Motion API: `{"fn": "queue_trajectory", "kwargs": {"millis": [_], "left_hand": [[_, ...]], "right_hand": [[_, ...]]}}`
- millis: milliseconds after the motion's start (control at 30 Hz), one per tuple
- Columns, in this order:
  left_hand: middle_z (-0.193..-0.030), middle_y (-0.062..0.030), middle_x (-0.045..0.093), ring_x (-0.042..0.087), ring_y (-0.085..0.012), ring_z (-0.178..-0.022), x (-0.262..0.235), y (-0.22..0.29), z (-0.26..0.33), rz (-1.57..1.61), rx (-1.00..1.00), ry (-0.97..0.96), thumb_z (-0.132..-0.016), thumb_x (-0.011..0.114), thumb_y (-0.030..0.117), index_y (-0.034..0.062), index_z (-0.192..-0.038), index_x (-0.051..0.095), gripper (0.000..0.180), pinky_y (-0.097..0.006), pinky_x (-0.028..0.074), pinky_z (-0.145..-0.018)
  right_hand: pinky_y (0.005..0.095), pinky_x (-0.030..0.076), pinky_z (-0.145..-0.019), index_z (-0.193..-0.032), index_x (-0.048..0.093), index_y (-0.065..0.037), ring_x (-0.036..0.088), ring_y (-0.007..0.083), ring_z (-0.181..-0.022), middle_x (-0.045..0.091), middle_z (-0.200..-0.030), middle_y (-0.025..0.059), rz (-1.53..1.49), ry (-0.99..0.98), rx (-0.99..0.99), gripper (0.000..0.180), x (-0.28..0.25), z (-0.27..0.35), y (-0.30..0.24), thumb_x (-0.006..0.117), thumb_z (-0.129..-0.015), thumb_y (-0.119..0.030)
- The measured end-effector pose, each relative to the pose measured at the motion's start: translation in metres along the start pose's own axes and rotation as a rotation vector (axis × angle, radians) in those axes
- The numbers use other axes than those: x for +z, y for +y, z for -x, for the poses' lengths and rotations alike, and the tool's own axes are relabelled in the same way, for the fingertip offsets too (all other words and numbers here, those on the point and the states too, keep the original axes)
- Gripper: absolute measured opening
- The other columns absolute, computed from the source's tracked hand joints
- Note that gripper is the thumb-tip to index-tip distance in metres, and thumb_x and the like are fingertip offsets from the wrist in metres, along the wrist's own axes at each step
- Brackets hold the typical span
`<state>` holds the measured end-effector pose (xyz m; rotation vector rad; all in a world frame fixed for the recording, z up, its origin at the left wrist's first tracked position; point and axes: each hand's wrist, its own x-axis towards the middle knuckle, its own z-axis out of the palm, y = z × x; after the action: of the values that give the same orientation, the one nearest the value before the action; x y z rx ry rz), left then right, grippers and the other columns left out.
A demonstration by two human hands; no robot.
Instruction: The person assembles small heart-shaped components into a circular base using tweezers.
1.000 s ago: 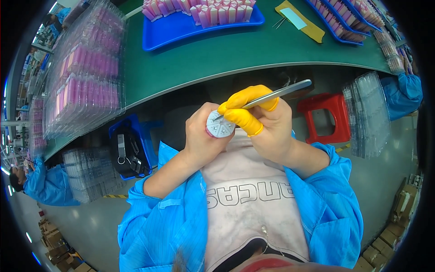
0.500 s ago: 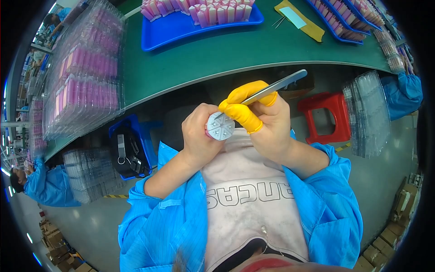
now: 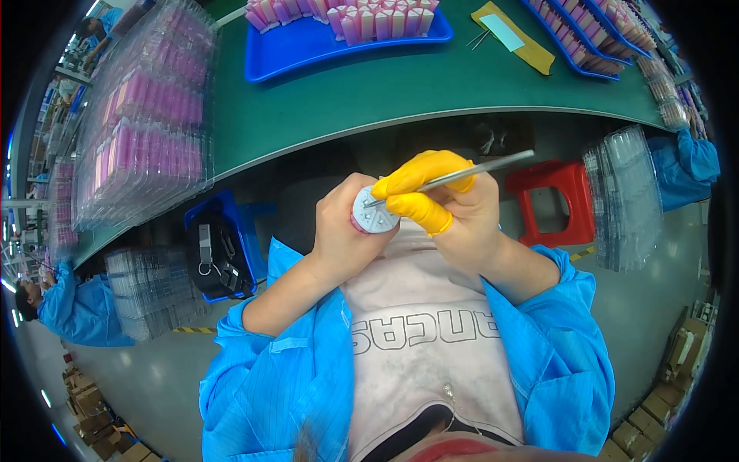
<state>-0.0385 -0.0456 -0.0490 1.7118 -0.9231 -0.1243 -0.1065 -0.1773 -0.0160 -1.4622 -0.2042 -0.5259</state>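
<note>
My left hand (image 3: pixel 339 231) is closed around a round bundle of wedge-shaped pieces (image 3: pixel 376 214). Its pale grey end faces up, marked off into wedges with small raised dots, and a bit of pink shows at its side. In my right hand (image 3: pixel 466 219) is a pair of metal tweezers (image 3: pixel 496 164), gripped between fingers wearing yellow finger cots. The tweezers' tips are at the bundle's grey end; whether they pinch anything there is too small to tell. Both hands are in front of my chest, on the near side of the table edge.
On the green table (image 3: pixel 323 108) stands a blue tray (image 3: pixel 285 65) of pink-and-white wedge pieces (image 3: pixel 385 23). A yellow cloth (image 3: pixel 531 58) and more blue trays (image 3: pixel 576 54) are farther right. Stacked clear trays (image 3: pixel 146 154) rise at left. A red stool (image 3: pixel 581 204) is below.
My right hand has shifted slightly, and the tweezers have turned to show their narrow edge, their back end lower and farther right. The bundle has tilted a little in my left hand.
</note>
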Motion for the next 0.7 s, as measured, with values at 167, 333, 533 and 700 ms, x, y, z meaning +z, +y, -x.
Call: {"fn": "queue_trajectory", "kwargs": {"millis": [167,333,533,700], "left_hand": [[-0.074,-0.0094,0.058,0.059,-0.0229,-0.068,0.0001,0.0031,-0.0005,0.154,-0.077,-0.098,-0.058,0.068,0.003,0.0036,-0.084,0.053,0.029,-0.028,0.046,-0.061],[-0.075,-0.0093,0.058,0.059,-0.0228,-0.07,-0.0018,0.0049,-0.0003,0.068,-0.088,-0.138,-0.059,0.068,0.003,0.0032,-0.084,0.053,0.03,-0.028,0.046,-0.062],[-0.077,-0.0099,0.058,0.059,-0.023,-0.072,0.0003,0.005,0.0005,0.089,-0.106,-0.152,-0.058,0.068,0.002,0.0029,-0.084,0.053,0.03,-0.028,0.046,-0.063],[-0.078,-0.0099,0.058,0.06,-0.0229,-0.072,0.0004,0.0057,-0.0003,0.077,-0.103,-0.16,-0.058,0.068,0.002,0.003,-0.085,0.054,0.03,-0.028,0.046,-0.063]], "right_hand": [[0.0272,0.048,-0.076,-0.096,0.056,0.003,0.059,0.0191,-0.083,0.059,-0.088,0.0116,0.125,-0.081,-0.038,0.023,-0.0047,0.0004,-0.0016,0.063,-0.075,-0.004],[0.0267,0.048,-0.076,-0.095,0.055,0.002,0.059,0.0173,-0.082,0.058,-0.088,0.0099,0.086,-0.017,0.088,0.022,-0.003,0.0039,-0.0033,0.063,-0.075,-0.004],[0.0264,0.049,-0.073,-0.094,0.055,0.004,0.06,0.0183,-0.078,0.058,-0.084,0.0115,0.069,0.027,0.072,0.021,-0.0016,0.0039,-0.006,0.062,-0.076,-0.004],[0.0269,0.048,-0.076,-0.096,0.056,0.001,0.059,0.0172,-0.081,0.059,-0.088,0.0096,0.014,0.035,0.089,0.024,-0.0049,0.0059,-0.004,0.064,-0.075,-0.004]]}}
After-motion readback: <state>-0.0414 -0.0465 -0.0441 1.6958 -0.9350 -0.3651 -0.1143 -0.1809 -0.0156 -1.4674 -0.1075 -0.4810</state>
